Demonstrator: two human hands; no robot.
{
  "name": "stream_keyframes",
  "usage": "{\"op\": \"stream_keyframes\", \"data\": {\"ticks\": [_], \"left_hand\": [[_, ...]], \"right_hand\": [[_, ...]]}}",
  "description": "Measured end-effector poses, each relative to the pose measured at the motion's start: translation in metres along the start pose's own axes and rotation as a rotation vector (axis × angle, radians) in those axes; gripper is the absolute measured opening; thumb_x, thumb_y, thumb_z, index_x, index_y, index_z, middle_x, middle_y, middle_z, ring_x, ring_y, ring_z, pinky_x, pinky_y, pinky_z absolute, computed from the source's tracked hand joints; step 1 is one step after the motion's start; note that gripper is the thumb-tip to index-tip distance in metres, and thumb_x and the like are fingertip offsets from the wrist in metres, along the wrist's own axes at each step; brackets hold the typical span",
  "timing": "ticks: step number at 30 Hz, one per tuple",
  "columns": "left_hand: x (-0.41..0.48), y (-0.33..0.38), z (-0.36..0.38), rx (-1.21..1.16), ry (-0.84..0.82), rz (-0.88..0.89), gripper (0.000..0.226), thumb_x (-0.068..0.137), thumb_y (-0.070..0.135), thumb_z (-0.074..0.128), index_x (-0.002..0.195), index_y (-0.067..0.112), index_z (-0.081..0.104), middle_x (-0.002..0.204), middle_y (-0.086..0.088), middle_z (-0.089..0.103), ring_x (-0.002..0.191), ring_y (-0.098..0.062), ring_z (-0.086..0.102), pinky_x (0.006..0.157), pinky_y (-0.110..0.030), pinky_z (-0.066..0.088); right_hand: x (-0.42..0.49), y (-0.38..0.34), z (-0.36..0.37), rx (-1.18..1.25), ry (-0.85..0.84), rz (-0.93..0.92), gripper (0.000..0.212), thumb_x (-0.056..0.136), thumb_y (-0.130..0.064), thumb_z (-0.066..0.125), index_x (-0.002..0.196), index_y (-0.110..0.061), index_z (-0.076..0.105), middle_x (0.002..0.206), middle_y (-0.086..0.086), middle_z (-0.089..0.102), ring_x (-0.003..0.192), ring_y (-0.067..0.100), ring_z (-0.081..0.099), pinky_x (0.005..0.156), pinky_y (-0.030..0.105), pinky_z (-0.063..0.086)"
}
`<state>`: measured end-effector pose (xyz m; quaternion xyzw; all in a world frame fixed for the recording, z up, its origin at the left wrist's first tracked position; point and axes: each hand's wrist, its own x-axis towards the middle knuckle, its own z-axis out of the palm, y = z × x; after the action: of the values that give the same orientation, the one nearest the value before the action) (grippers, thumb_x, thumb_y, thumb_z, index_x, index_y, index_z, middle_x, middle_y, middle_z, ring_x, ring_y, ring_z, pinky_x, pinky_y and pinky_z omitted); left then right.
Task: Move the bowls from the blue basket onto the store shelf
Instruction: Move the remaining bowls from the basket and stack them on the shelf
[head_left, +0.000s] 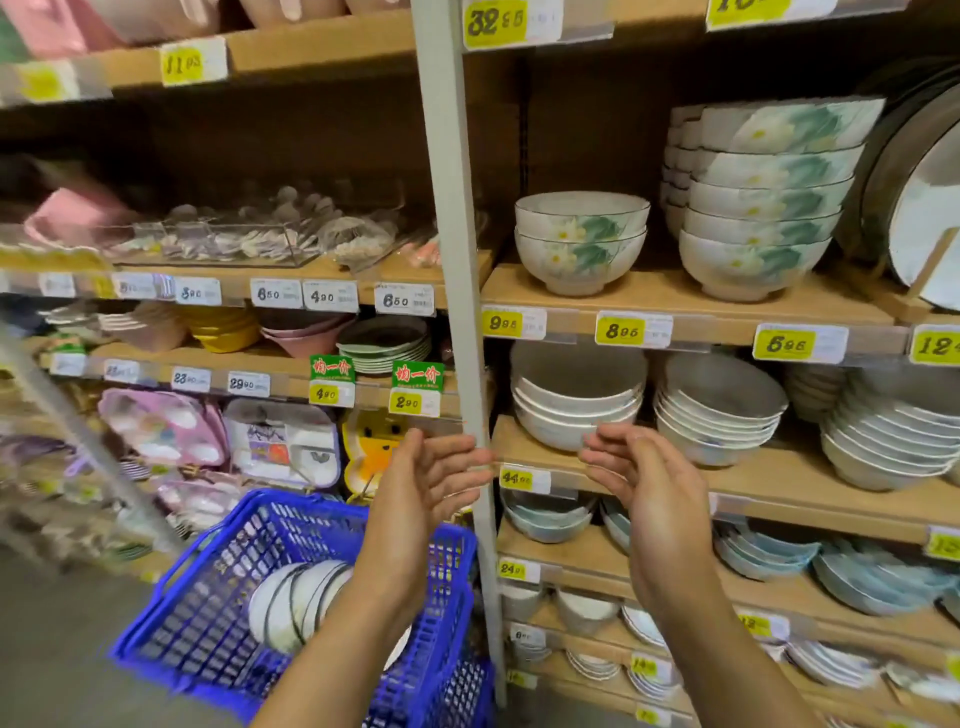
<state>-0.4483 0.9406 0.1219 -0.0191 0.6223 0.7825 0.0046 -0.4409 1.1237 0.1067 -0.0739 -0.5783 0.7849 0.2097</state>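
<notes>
A blue plastic basket (218, 587) sits low at the left, with several white dark-rimmed bowls (291, 603) lying on edge inside it. Both my hands are raised in front of the shelf, palms facing each other, and hold nothing. My left hand (431, 483) hovers above the basket's right rim, beside the grey upright post. My right hand (644, 478) is just in front of a stack of white bowls (576, 410) on the wooden shelf (540, 447). Two floral bowls (582, 239) stand stacked on the shelf above.
A grey metal upright (457, 260) splits the shelving between my hands. Taller floral bowl stacks (753, 208), white plate stacks (717, 415) and blue dishes (769, 556) fill the right bays. Yellow price tags line the shelf edges. Children's trays and small dishes sit at the left.
</notes>
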Motion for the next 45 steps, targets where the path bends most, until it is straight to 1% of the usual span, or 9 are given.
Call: {"op": "stream_keyframes", "data": {"ticks": [10, 14, 20, 25, 33, 36, 38, 40, 45], "left_hand": [[-0.023, -0.007, -0.116, 0.004, 0.187, -0.093, 0.057, 0.104, 0.038, 0.022, 0.101, 0.001, 0.065, 0.097, -0.017, 0.073, 0.086, -0.028, 0.067, 0.077, -0.035, 0.048], [-0.013, -0.006, -0.179, -0.003, 0.217, -0.112, 0.056, 0.103, 0.039, 0.024, 0.096, 0.002, 0.065, 0.087, -0.012, 0.075, 0.074, -0.021, 0.067, 0.070, -0.031, 0.047], [0.006, -0.023, -0.287, 0.104, 0.214, -0.252, 0.051, 0.103, 0.038, 0.028, 0.094, 0.005, 0.066, 0.091, -0.012, 0.074, 0.083, -0.025, 0.065, 0.075, -0.035, 0.047], [0.025, -0.044, -0.353, 0.208, 0.213, -0.349, 0.045, 0.103, 0.032, 0.032, 0.095, 0.005, 0.067, 0.092, -0.012, 0.074, 0.078, -0.021, 0.065, 0.075, -0.033, 0.048], [0.085, -0.103, -0.359, 0.401, 0.088, -0.509, 0.034, 0.101, 0.027, 0.035, 0.089, 0.007, 0.060, 0.089, -0.011, 0.065, 0.073, -0.021, 0.055, 0.066, -0.030, 0.039], [0.105, -0.132, -0.351, 0.558, 0.001, -0.552, 0.032, 0.101, 0.028, 0.035, 0.088, 0.009, 0.057, 0.102, -0.021, 0.064, 0.088, -0.030, 0.058, 0.078, -0.037, 0.041], [0.115, -0.150, -0.346, 0.648, -0.036, -0.565, 0.032, 0.101, 0.029, 0.037, 0.103, 0.007, 0.060, 0.118, -0.021, 0.062, 0.109, -0.035, 0.058, 0.093, -0.040, 0.045], [0.126, -0.165, -0.341, 0.772, -0.098, -0.585, 0.038, 0.102, 0.029, 0.036, 0.116, 0.003, 0.059, 0.124, -0.019, 0.060, 0.115, -0.035, 0.056, 0.097, -0.040, 0.045], [0.155, -0.215, -0.332, 0.924, -0.168, -0.627, 0.031, 0.098, 0.031, 0.043, 0.114, 0.010, 0.060, 0.113, -0.017, 0.066, 0.105, -0.032, 0.060, 0.084, -0.033, 0.043]], "right_hand": [[-0.066, 0.074, 0.069, -0.074, -0.087, 0.272, 0.032, 0.100, -0.008, 0.041, 0.085, -0.006, 0.069, 0.078, 0.011, 0.074, 0.071, 0.019, 0.069, 0.071, 0.032, 0.053], [-0.074, 0.106, 0.116, -0.129, -0.105, 0.319, 0.031, 0.100, -0.010, 0.042, 0.086, -0.003, 0.068, 0.080, 0.013, 0.073, 0.068, 0.018, 0.067, 0.064, 0.026, 0.052], [-0.099, 0.174, 0.192, -0.194, -0.042, 0.420, 0.028, 0.100, -0.010, 0.044, 0.088, -0.002, 0.067, 0.083, 0.015, 0.072, 0.075, 0.025, 0.066, 0.070, 0.034, 0.052], [-0.120, 0.236, 0.232, -0.326, -0.035, 0.605, 0.025, 0.098, -0.011, 0.047, 0.085, -0.003, 0.067, 0.084, 0.016, 0.069, 0.074, 0.026, 0.064, 0.075, 0.043, 0.052], [-0.116, 0.310, 0.223, -0.475, -0.024, 0.931, 0.017, 0.097, -0.011, 0.049, 0.095, 0.001, 0.061, 0.076, 0.013, 0.060, 0.062, 0.023, 0.052, 0.055, 0.028, 0.037], [-0.106, 0.338, 0.212, -0.513, -0.033, 1.052, 0.015, 0.097, -0.014, 0.049, 0.095, -0.002, 0.058, 0.082, 0.014, 0.057, 0.063, 0.021, 0.049, 0.054, 0.026, 0.036], [-0.101, 0.356, 0.203, -0.521, -0.014, 1.115, 0.017, 0.098, -0.016, 0.047, 0.090, -0.004, 0.055, 0.081, 0.013, 0.053, 0.059, 0.020, 0.045, 0.049, 0.025, 0.035], [-0.093, 0.378, 0.194, -0.516, 0.023, 1.151, 0.025, 0.099, -0.016, 0.045, 0.075, -0.009, 0.047, 0.070, 0.010, 0.046, 0.053, 0.018, 0.036, 0.047, 0.024, 0.026], [-0.073, 0.436, 0.179, -0.576, 0.108, 1.212, 0.032, 0.098, -0.017, 0.046, 0.067, -0.012, 0.042, 0.061, 0.005, 0.041, 0.048, 0.019, 0.032, 0.048, 0.027, 0.025]]}}
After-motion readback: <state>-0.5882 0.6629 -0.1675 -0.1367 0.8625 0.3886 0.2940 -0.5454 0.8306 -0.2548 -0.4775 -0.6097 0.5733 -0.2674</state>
